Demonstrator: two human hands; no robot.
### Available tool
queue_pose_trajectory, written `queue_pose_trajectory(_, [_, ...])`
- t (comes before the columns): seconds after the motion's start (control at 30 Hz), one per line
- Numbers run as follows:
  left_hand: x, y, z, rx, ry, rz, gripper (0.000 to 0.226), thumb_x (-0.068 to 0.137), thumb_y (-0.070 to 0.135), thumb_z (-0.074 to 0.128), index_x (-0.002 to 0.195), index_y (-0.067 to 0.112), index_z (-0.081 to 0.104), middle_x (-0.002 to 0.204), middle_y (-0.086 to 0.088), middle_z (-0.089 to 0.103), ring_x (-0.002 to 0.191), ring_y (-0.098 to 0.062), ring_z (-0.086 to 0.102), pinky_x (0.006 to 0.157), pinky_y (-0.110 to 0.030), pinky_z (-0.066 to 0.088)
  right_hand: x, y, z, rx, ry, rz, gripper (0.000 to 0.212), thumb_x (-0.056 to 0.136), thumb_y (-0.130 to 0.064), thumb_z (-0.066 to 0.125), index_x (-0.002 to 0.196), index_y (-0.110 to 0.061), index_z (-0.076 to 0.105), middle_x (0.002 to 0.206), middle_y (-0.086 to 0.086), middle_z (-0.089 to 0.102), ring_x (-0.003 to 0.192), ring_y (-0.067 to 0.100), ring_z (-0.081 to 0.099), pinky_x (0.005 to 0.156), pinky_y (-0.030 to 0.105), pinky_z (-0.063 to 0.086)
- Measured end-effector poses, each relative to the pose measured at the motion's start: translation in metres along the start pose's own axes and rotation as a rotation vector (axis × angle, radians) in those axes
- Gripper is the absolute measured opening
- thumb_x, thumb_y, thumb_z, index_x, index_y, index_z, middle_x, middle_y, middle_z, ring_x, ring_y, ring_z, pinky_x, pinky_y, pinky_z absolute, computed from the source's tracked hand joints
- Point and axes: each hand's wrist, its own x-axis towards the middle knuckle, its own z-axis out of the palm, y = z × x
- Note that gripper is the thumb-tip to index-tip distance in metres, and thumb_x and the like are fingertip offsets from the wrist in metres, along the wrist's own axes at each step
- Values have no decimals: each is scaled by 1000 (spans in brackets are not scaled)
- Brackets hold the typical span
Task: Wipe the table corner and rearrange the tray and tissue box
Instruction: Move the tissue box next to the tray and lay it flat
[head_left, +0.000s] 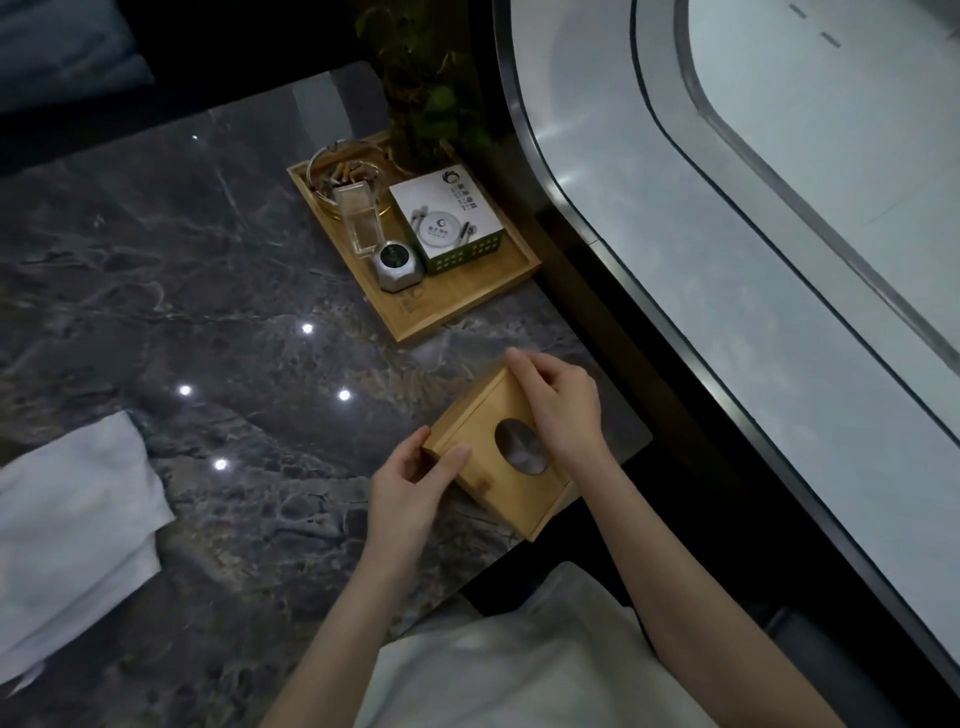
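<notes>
Wooden tissue box (488, 457), both hands' (410, 488) (561, 405) grip pinching it, opening's contents dim.

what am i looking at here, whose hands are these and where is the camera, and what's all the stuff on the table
There is no robot here. A person wears one camera on the head, looking down at their own hands.

The left hand and right hand both grip a wooden tissue box at the corner of a dark marble table.

Further away sits a wooden tray holding an ashtray with cigarette butts, a clear container, a small silver gadget and a white box.

A white cloth lies at the left.
</notes>
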Motion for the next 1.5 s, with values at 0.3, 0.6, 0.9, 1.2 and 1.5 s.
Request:
queue_pose_trajectory(0.3, [2,-8,-7,21,70,-7,51,73,34,70,114,5,62,100,-6,72,96,-15,66,92,-38,51,5,-10,18,-248,-6,-57,39,90,-50,44,105,-25,69,92,-1,73,88,16,64,68,28,42])
queue_pose_trajectory(0.6, [9,-15,-12,0,67,-31,26,76,32,68,94,13,70,93,-5,73,94,-17,67,93,-39,50,7,-12,27,-367,16,-117,36,95,-41,39,103,-21,68,84,4,72,79,21,64,62,27,37])
queue_pose_trajectory(0.9, [-2,-2,-13,802,93,350,51,91,40,44,131,9,44,125,-13,57,117,-24,51,95,-29,41,-11,-4,7,-335,-190,-216,45,96,-30,42,138,-14,38,141,6,47,132,19,38,107,32,31])
queue_pose_trajectory(1.2, [-7,-36,-6,1223,87,719,59,95,47,7,144,14,3,154,-6,6,142,-9,-11,113,-35,-4,-97,59,16,-550,-24,-354,57,96,-48,14,146,-23,2,155,-4,2,142,1,-13,117,31,-7])
queue_pose_trajectory(1.5, [2,-55,-1,1182,75,730,59,96,43,13,144,13,0,155,1,-11,142,-11,-14,118,-38,4,-100,71,19,-678,-13,-366,58,97,-47,11,146,-16,6,155,3,12,144,9,-6,116,36,-1])
